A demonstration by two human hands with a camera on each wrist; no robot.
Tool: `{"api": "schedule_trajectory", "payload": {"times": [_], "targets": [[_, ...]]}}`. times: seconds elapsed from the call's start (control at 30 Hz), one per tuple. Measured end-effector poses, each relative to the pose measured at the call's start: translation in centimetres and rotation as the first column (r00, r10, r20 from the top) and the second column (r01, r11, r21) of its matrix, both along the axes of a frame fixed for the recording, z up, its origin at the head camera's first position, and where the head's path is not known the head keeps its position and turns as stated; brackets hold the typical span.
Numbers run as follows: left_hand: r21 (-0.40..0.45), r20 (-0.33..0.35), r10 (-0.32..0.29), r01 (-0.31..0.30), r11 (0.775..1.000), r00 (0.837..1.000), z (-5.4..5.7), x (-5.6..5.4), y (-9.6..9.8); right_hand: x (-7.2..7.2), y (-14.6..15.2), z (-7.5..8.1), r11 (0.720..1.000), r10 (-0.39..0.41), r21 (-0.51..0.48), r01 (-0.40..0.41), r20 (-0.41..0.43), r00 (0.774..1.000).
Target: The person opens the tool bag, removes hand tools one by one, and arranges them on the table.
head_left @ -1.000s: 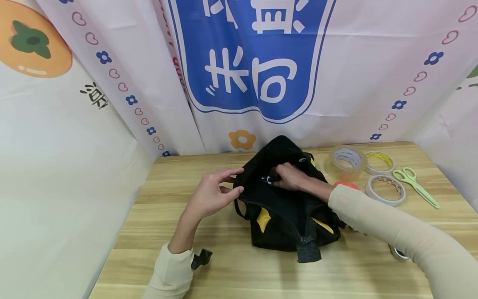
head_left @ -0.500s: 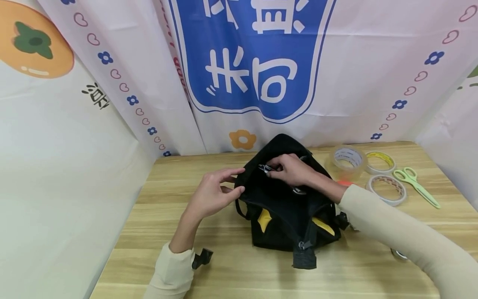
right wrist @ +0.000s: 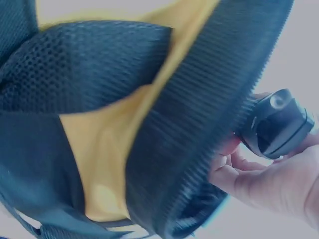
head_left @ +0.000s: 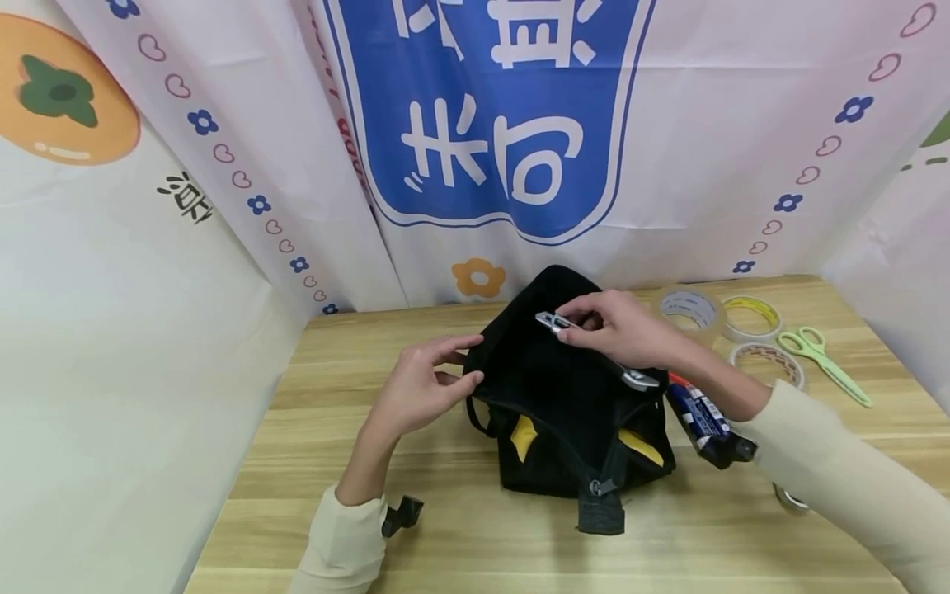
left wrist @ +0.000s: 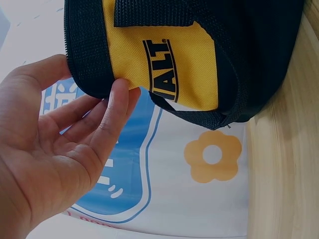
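A black tool bag (head_left: 571,454) with yellow patches stands unzipped on the wooden table, its mouth gaping upward. My left hand (head_left: 426,384) pinches the left rim of the opening between thumb and fingers; the left wrist view shows the fingertips at the zippered edge beside the yellow panel (left wrist: 194,64). Over the mouth, my right hand (head_left: 623,330) grips a utility knife (head_left: 552,322), slim, black and silver, its ends showing on both sides of the fingers. In the right wrist view, the knife's dark rounded end (right wrist: 279,124) juts past the hand, while the bag rim covers part of the fingers.
Right of the bag lie a clear tape roll (head_left: 686,313), a yellow-cored roll (head_left: 753,318), a white roll (head_left: 768,363) and green scissors (head_left: 834,375). A blue tube with red (head_left: 698,412) and a small dark roll (head_left: 790,497) sit nearer. A printed curtain (head_left: 705,165) hangs behind.
My right hand has risen from inside the bag and shifted right, bringing the utility knife up into view. The blue tube is now uncovered. My left hand keeps its hold on the rim.
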State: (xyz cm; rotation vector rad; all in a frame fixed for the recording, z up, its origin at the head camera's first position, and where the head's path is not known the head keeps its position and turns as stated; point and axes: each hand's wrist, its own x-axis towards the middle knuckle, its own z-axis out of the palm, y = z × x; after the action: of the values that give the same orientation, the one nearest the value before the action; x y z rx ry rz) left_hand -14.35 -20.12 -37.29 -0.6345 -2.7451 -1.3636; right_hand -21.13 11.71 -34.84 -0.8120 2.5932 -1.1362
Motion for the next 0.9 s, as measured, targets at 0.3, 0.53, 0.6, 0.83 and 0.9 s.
{"api": "schedule_trajectory", "payload": {"times": [0.3,0.53,0.6,0.83,0.9], "targets": [[0.025,0.012,-0.003,0.002,1.0,1.0,-0.3,-0.1,0.1,2.4,5.0,2.0,0.994,-0.107,0.003,0.107,-0.063,0.992],[0.027,-0.005,-0.007,0.007,1.0,1.0,-0.3,-0.2,0.2,3.6,9.6,1.2,0.979,-0.201,-0.002,0.202,-0.118,0.973],[0.03,-0.005,-0.006,0.006,1.0,1.0,-0.3,-0.1,0.2,3.9,10.9,0.7,0.975,-0.221,-0.008,0.223,-0.142,0.965],[0.026,0.0,-0.001,0.001,1.0,1.0,-0.2,0.0,0.3,4.9,15.2,-1.7,0.953,-0.297,-0.003,0.304,-0.217,0.93],[0.027,0.005,-0.001,0.001,1.0,1.0,-0.1,0.1,0.3,5.2,16.3,-2.4,0.947,-0.314,-0.002,0.322,-0.229,0.921]]}}
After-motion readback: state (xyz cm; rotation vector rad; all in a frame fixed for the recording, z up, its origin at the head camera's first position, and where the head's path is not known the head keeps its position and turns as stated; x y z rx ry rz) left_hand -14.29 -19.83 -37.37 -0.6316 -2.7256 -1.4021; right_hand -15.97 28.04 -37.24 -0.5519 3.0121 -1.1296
